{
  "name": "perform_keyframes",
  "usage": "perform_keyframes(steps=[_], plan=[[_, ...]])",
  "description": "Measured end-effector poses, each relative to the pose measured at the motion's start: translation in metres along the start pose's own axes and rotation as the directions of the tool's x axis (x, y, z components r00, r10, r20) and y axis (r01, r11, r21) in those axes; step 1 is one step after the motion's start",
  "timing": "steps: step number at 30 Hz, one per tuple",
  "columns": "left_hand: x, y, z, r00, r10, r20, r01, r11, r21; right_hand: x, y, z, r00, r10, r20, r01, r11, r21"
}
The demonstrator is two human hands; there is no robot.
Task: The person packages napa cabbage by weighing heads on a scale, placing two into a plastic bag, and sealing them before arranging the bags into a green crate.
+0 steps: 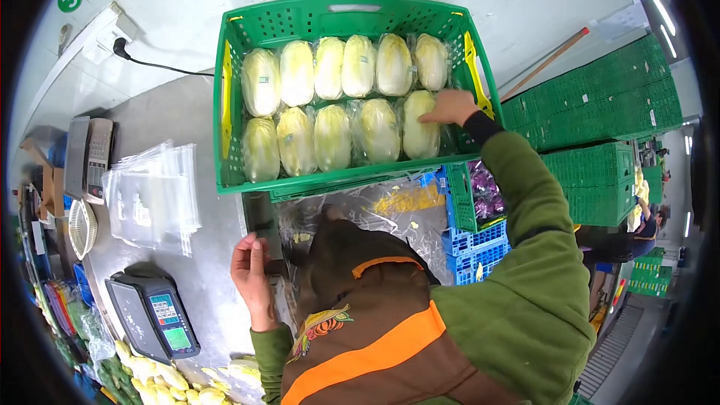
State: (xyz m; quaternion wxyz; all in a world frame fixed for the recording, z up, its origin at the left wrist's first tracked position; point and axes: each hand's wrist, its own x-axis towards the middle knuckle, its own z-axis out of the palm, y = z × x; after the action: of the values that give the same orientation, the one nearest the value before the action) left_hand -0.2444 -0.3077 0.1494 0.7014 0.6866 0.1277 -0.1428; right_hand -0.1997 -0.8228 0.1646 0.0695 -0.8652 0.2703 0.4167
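Note:
A green plastic crate (360, 172) holds two rows of napa cabbages, each in clear plastic wrap. My right hand (453, 108) reaches in at the crate's right side. Its fingers are closed on the upper right side of a napa cabbage (420, 131) in the near row, partly hiding it. Beside that one lies another wrapped napa cabbage (379, 131). My left hand (253, 279) is raised by the edge of the metal table (217, 285), fingers loosely bent and apart, with nothing visible in it.
Clear plastic bags (154, 199) lie on the metal table, near a black scale (154, 311) and a white basket (82, 229). Stacked green crates (589, 180) stand to the right. Below are blue crates (480, 255) and purple vegetables (486, 191). Another person (646, 229) is at far right.

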Motion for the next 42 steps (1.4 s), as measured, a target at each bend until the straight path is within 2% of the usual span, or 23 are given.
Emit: perform_keyframes(steps=[2,4,6,9,10,12,14,15,17,23,26,27,28,30,31,32,34,36,38,39,40,41,42], plan=[[0.016,0.021,0.019,0.958,0.281,0.051,-0.285,0.952,0.113,-0.023,-0.020,0.004,0.786,-0.269,-0.556,0.175,0.960,-0.218],[0.031,0.078,0.064,0.857,0.441,0.265,-0.499,0.839,0.218,-0.015,-0.049,0.025,0.393,-0.584,-0.710,0.720,0.676,-0.157],[0.063,0.114,0.114,0.659,0.483,0.576,-0.707,0.659,0.256,0.007,-0.078,0.043,0.107,-0.765,-0.636,0.868,0.384,-0.316],[0.137,0.088,0.174,0.359,0.355,0.863,-0.899,0.380,0.218,0.045,-0.083,0.064,0.033,-0.866,-0.499,0.805,0.319,-0.500],[0.153,0.079,0.189,0.332,0.218,0.918,-0.924,0.270,0.270,0.044,-0.084,0.062,0.035,-0.864,-0.502,0.809,0.320,-0.493],[0.180,0.060,0.210,0.312,0.063,0.948,-0.942,0.152,0.299,0.037,-0.086,0.055,0.300,-0.905,-0.301,0.699,0.423,-0.577],[0.200,0.040,0.225,0.078,0.097,0.992,-0.994,-0.064,0.084,0.042,-0.094,0.063,0.333,-0.898,-0.288,0.672,0.440,-0.595],[0.206,0.031,0.229,0.072,0.081,0.994,-0.995,-0.059,0.076,0.046,-0.098,0.069,0.366,-0.890,-0.272,0.642,0.453,-0.619],[0.214,0.017,0.232,0.306,0.043,0.951,-0.952,0.027,0.305,0.054,-0.111,0.078,0.391,-0.881,-0.266,0.613,0.465,-0.639],[0.226,0.021,0.234,0.415,-0.135,0.900,-0.890,0.146,0.432,0.043,-0.128,0.084,0.456,-0.846,-0.278,0.507,0.503,-0.700],[0.221,0.019,0.230,0.430,-0.075,0.900,-0.891,0.121,0.437,0.047,-0.130,0.066,0.513,-0.855,-0.083,0.693,0.469,-0.547],[0.222,0.019,0.230,0.436,-0.065,0.898,-0.890,0.121,0.441,0.055,-0.118,0.063,0.336,-0.923,-0.186,0.759,0.382,-0.527],[0.222,0.017,0.229,0.435,-0.047,0.899,-0.884,0.167,0.436,0.061,-0.114,0.065,0.333,-0.926,-0.179,0.759,0.376,-0.532],[0.223,0.022,0.227,0.437,-0.019,0.899,-0.879,0.204,0.431,0.054,-0.119,0.049,0.352,-0.929,-0.112,0.833,0.366,-0.414],[0.222,0.022,0.226,0.422,0.006,0.906,-0.890,0.193,0.413,0.056,-0.123,0.036,0.487,-0.873,0.010,0.857,0.475,-0.198],[0.220,0.020,0.223,0.411,0.027,0.911,-0.898,0.188,0.399,0.054,-0.118,0.024,0.484,-0.875,0.021,0.859,0.470,-0.204],[0.223,0.020,0.221,0.403,-0.003,0.915,-0.892,0.222,0.394,0.050,-0.100,0.006,0.381,-0.873,-0.303,0.924,0.368,0.101],[0.231,0.018,0.225,0.399,-0.018,0.917,-0.884,0.258,0.390,0.034,-0.097,0.001,0.443,-0.852,-0.278,0.889,0.457,0.017],[0.235,0.011,0.223,0.354,0.134,0.926,-0.903,0.308,0.301,0.038,-0.108,0.025,0.536,-0.834,-0.131,0.613,0.491,-0.619],[0.216,0.034,0.223,0.341,0.265,0.902,-0.928,0.245,0.279,0.043,-0.110,0.047,0.513,-0.847,-0.139,0.564,0.455,-0.689],[0.191,0.069,0.227,0.446,0.206,0.871,-0.882,0.265,0.389,0.031,-0.132,0.045,0.697,-0.716,0.032,0.488,0.441,-0.753],[0.183,0.060,0.220,0.453,0.507,0.733,-0.877,0.402,0.264,0.071,-0.124,0.064,0.022,-0.924,-0.382,0.710,0.283,-0.645],[0.156,0.068,0.202,0.476,0.624,0.619,-0.852,0.503,0.148,0.089,-0.120,0.062,0.148,-0.963,-0.226,0.830,0.245,-0.501]])
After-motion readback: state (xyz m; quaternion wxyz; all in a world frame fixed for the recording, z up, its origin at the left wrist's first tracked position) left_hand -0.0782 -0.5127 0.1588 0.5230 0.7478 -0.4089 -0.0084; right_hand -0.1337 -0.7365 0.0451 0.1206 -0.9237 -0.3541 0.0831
